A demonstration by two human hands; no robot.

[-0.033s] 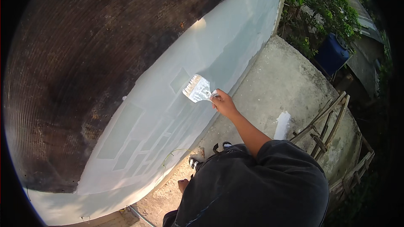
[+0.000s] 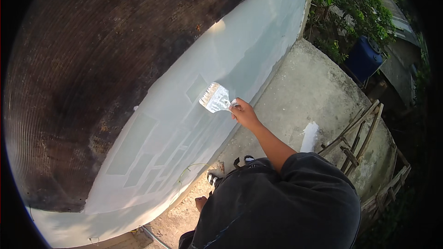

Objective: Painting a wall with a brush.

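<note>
The right hand (image 2: 244, 114) is clenched round a wide paintbrush (image 2: 215, 97), its bristles against the pale wall (image 2: 175, 124). The left hand (image 2: 200, 202) hangs low beside the wall's foot, its grip unclear. An overloaded brush could drip onto the concrete floor (image 2: 300, 96).

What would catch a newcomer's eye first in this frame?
Most striking is the wide paintbrush at centre, gripped by the right hand with its bristles against the pale painted wall. Above it a dark, rusty ribbed roof fills the upper left. A blue barrel stands among greenery at upper right.
</note>
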